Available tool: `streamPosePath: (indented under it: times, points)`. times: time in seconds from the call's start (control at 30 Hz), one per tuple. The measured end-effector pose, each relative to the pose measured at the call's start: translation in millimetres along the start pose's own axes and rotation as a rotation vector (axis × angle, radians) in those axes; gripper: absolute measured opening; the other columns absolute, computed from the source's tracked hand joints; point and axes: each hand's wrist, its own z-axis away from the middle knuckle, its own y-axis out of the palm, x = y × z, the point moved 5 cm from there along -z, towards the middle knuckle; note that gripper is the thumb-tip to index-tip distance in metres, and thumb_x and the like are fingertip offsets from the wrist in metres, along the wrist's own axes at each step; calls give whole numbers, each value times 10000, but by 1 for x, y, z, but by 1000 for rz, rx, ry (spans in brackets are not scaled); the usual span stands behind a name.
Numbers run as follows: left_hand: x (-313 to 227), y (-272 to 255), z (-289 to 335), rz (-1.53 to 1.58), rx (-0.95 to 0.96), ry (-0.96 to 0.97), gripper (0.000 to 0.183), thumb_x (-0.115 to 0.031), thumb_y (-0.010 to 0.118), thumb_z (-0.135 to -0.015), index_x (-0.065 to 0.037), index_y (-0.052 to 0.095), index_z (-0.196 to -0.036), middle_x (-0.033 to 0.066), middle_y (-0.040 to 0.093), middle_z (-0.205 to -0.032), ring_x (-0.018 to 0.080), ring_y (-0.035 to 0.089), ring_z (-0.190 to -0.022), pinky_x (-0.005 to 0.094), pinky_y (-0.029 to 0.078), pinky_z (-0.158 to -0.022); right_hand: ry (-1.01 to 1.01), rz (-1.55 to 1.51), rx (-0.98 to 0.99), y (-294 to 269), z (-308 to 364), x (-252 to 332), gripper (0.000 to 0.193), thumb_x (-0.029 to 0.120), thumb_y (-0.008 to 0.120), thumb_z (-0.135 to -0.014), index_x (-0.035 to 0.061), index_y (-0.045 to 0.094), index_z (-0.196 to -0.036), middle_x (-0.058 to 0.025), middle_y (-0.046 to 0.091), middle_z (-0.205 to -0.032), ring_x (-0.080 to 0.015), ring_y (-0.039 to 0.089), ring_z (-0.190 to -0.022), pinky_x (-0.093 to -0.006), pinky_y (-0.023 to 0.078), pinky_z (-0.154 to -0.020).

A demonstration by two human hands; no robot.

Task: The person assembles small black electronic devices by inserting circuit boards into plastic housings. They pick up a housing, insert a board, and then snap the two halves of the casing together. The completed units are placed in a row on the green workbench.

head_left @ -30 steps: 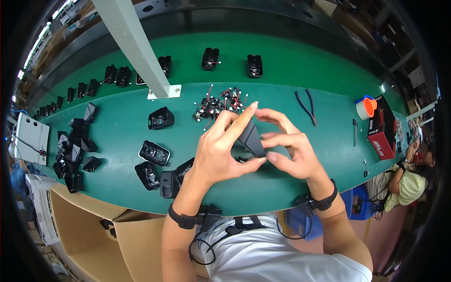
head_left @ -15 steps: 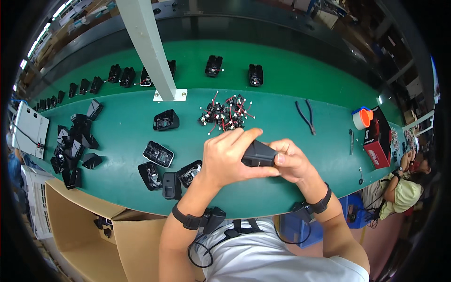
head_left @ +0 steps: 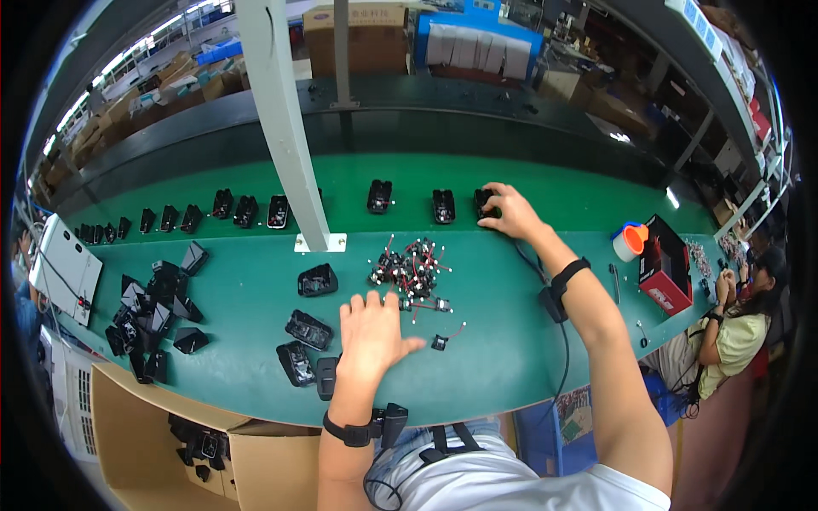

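At the far side, my right hand [head_left: 509, 211] has its thumb and fingers around the sides of a black plastic housing [head_left: 485, 201], which stands on the bright green strip. My left hand [head_left: 371, 334] is spread palm down over the near table, fingers stretched out and nothing seen in it. Just beyond its fingertips lies a heap of small black parts with red wires [head_left: 411, 268]. One loose wired part [head_left: 440, 342] rests right of the left thumb. Left of that hand are open black housings [head_left: 308, 330], partly covered by the wrist.
More housings [head_left: 246, 210] stand in a row along the green strip. Black angular covers [head_left: 158, 307] are piled at the left. A grey post [head_left: 290, 128] rises from the table. A red box [head_left: 666, 272] and an orange-and-white cup [head_left: 630, 241] stand right, near another person [head_left: 743, 324].
Both hands held a black housing together before. Now my right hand has reached out to the far strip with a housing, and my left hand has opened and dropped toward the table. The view has tilted up.
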Motion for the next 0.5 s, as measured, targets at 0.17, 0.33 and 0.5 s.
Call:
streamPosePath:
  times: [0.17, 0.33, 0.5]
  points:
    - [13, 1, 9, -45, 167, -30, 787, -417, 927, -542, -99, 622, -1193, 99, 622, -1134, 310, 568, -1131, 441, 423, -978, -58, 69, -21, -7, 8, 6, 308, 305, 838, -701, 81, 764, -900, -191, 502, -1434, -396, 428, -1348, -473, 401, -1111]
    - [32, 1, 18, -20, 172, -99, 604, -316, 891, -607, -77, 632, -1097, 114, 661, -1075, 318, 619, -1071, 449, 486, -912, -23, -203, -86, -49, 34, 88, 373, 279, 788, -770, 52, 709, -1055, -165, 612, -1260, -313, 577, -1159, -419, 499, -958]
    - [28, 16, 10, 93, 204, -45, 341, -150, 735, -755, -46, 615, -1056, 170, 683, -988, 376, 666, -956, 472, 533, -836, -122, -439, 422, -40, 105, 179, 334, 191, 800, -774, 89, 702, -1076, -73, 706, -1020, -242, 687, -851, -357, 564, -793]
